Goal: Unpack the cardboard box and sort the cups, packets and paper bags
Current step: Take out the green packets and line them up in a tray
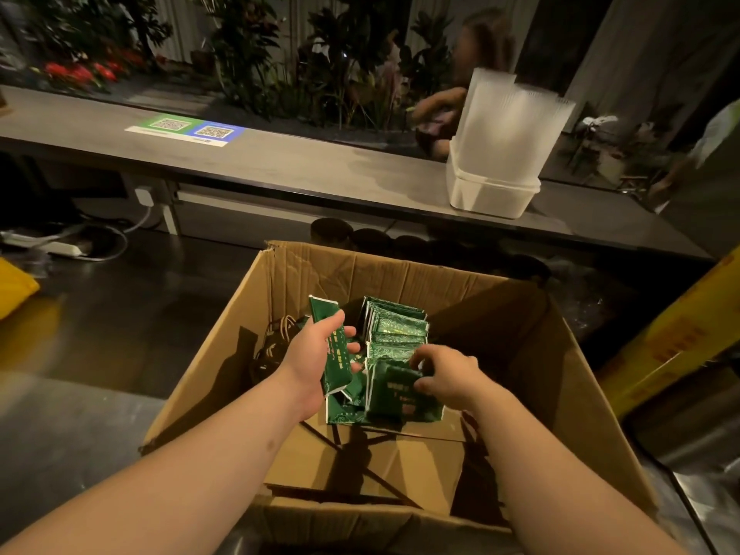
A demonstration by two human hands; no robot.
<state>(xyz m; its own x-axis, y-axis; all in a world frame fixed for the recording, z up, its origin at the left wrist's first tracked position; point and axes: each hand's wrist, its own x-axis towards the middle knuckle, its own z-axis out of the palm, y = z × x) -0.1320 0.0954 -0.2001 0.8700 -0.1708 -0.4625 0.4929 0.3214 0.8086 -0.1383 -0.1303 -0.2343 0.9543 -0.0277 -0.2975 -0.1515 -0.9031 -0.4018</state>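
Far left edge, a yellow thing [16, 288] on the floor, partly cut off. Just right of it a white power strip [60, 246] with cables, under the long grey tabletop [300, 166]. Two QR-code sheets [186, 130], one green and one blue, lie flat on the tabletop, touching side by side. Plants [248, 46] line the far side behind it. Open cardboard box [520, 354] sits in the centre foreground, flaps up, both forearms reaching into it. Inside, against its left wall, brown looped handles [276, 342], probably paper bags, too dark to be sure. Left hand [316, 354] is clamped round a long green packet [322, 310], held upright and tilted a bit left, thumb across its front. Next right, a row of green patterned packets [396, 326] stands on edge in the middle of the box, more lying loose below them. Right hand [448, 378] is lower and just right of the left, the two apart and not touching; its fingers curl onto the top edge of a dark green packet [394, 398] that leans on the pile. Brown cardboard shows on the box floor near the camera. Behind the box, dark round shapes [332, 230] under the tabletop, cannot tell what. On the tabletop to the right, a blurred stack of frosted plastic cups [504, 130] stands on a white tub [488, 194]. A blurred person [460, 98] is behind it. Far right, a yellow carton [672, 342] beside the box.
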